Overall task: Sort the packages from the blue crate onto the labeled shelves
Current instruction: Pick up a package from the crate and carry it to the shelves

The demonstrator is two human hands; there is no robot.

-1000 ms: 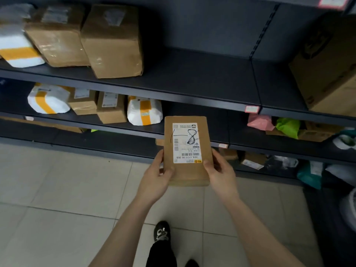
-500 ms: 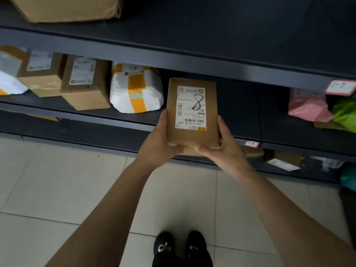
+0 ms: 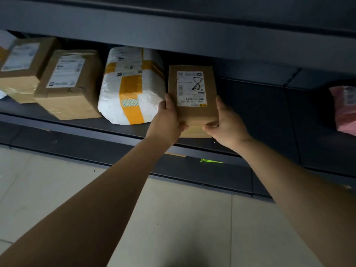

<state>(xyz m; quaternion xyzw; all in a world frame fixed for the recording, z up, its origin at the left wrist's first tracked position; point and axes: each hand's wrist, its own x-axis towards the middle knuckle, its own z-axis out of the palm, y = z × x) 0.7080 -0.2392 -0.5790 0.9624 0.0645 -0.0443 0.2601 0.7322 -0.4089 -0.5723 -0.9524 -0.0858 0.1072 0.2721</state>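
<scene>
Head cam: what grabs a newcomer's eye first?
The brown box with a handwritten 8 on its label, at centre, gripped at its near end by the left hand and right hand. Just left of it on the dark shelf lies a white parcel banded in yellow tape; a pink package shows at the far right edge.

Three brown boxes: left box [image 3: 19, 68] at the upper left of the frame, middle box [image 3: 67, 89] beside it, right box [image 3: 192, 112] at centre. Each bears one white label, three in all. One white parcel [image 3: 133, 87] with yellow tape sits between the middle and right boxes. One white bag [image 3: 4, 40] is cut off by the left edge. One pink bag [image 3: 344, 110] is at the right edge. Two grips, left grip [image 3: 167, 120] and right grip [image 3: 227, 124], hold the right box. Three shelves: top shelf [image 3: 173, 35], middle shelf [image 3: 260, 112], bottom shelf [image 3: 192, 172]. One green scrap [image 3: 211, 161] shows at lower centre.
</scene>
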